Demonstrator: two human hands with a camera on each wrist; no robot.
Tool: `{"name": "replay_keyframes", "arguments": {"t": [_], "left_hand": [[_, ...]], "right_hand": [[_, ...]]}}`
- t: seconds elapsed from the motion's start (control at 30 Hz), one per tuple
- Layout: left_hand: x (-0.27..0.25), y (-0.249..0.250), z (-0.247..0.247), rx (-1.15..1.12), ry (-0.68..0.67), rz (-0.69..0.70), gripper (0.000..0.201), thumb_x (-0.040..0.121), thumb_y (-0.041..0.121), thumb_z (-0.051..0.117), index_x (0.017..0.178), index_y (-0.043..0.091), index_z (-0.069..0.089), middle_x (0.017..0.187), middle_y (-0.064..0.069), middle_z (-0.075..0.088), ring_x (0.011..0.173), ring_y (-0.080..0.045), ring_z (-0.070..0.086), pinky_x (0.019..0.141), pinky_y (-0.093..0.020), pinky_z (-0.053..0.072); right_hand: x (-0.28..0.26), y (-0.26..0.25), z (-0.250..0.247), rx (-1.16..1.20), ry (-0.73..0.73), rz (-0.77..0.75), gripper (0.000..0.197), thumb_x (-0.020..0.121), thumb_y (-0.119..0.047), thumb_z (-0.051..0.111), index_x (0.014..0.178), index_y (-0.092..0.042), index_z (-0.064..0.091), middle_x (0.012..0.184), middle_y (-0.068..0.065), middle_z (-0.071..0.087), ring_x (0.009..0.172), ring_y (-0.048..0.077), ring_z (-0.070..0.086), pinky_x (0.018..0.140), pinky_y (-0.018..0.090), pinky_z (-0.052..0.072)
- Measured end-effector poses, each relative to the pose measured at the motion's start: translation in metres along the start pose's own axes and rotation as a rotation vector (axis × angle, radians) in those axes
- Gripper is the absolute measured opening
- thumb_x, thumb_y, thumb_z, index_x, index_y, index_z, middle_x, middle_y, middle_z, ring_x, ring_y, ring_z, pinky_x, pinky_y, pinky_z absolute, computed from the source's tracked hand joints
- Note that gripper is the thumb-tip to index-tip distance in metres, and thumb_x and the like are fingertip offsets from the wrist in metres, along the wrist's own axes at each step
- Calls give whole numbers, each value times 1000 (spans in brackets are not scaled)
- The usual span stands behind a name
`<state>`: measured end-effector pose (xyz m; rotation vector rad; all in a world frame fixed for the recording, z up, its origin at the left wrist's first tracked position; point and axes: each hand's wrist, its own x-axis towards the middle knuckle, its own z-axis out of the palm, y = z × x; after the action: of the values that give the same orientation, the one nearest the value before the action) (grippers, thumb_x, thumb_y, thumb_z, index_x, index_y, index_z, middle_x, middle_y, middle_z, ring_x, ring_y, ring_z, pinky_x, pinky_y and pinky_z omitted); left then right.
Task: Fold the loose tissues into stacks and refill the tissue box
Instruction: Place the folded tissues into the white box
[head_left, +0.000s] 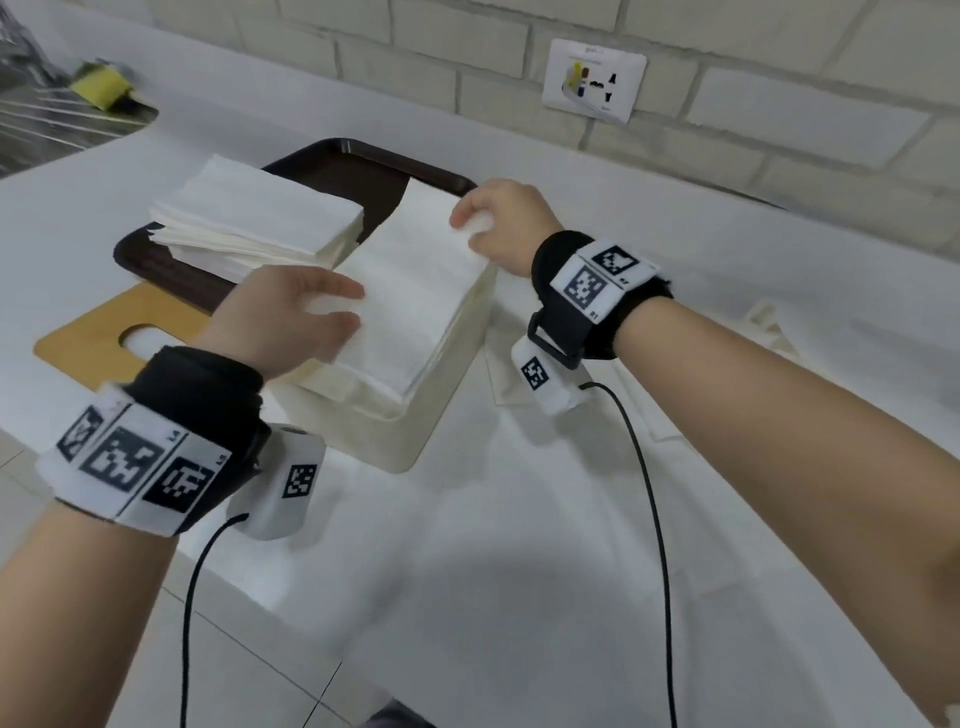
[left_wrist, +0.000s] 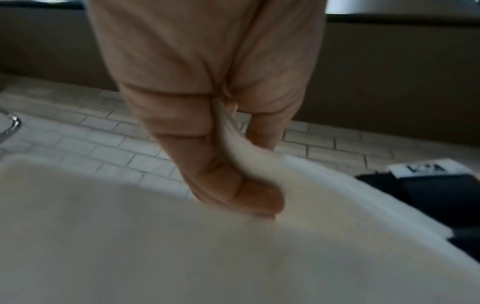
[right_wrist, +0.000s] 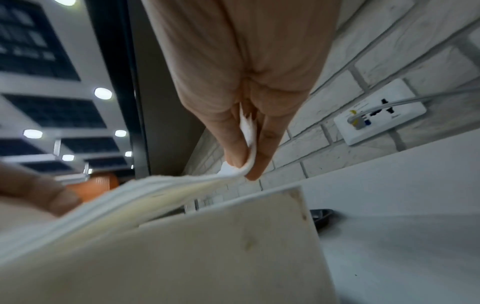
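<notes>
Gripping a folded stack of tissues (head_left: 415, 291) from both ends, the two hands hold it over the open top of the cream tissue box (head_left: 384, 431), which stands on the white counter (head_left: 571, 519). The near end of the stack lies on the box rim, while the far end is raised and reaches over the edge of the dark tray (head_left: 156, 265) behind. The left hand (head_left: 291, 317) pinches the near left edge of the stack, thumb on top and fingers beneath; the left wrist view shows the paper caught between thumb (left_wrist: 257, 197) and fingers. The right hand (head_left: 504, 223) pinches the far right corner, and the right wrist view shows the white corner (right_wrist: 246, 131) squeezed between the thumb and a fingertip, with the layered edge of the stack running down toward the box wall (right_wrist: 207, 257). A second stack of folded tissues (head_left: 254, 218) rests on the tray, just left of the held one. The wooden lid (head_left: 119, 327) with its oval slot lies flat on the counter left of the box, partly under the tray's near corner. A yellow sponge (head_left: 101, 85) sits by the steel sink at far left, and a wall socket (head_left: 595, 80) is fixed to the white brick wall.
</notes>
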<state>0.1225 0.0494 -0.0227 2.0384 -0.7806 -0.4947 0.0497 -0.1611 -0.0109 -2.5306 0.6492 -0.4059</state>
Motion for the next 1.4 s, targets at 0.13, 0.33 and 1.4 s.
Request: {"name": "replay_keyframes", "arguments": {"t": [0.13,0.33,1.4], "left_hand": [[11,-10,7,328,-35,-114,25,80,10,67,100,25,61,108,-5,57,90,-18,53,78,-27,39],[12,-5,20,627,-186,-199,52,73,5,73,120,17,55,103,-2,43,89,-19,47,75,-28,39],[-15,20,36,726,-307,29,28,96,20,38,107,20,64,114,-5,63,100,-20,53,69,-23,33]], "right_hand": [[9,-6,23,-234,-194,5,41,89,4,43,123,-14,57,135,8,46,121,24,47,99,22,37],[10,-10,35,-486,-410,44,38,93,-2,42,130,-7,51,135,14,49,121,28,50,97,31,42],[-25,13,11,-132,-95,14,27,91,-11,38,110,-14,57,120,5,52,110,22,50,102,37,35]]}}
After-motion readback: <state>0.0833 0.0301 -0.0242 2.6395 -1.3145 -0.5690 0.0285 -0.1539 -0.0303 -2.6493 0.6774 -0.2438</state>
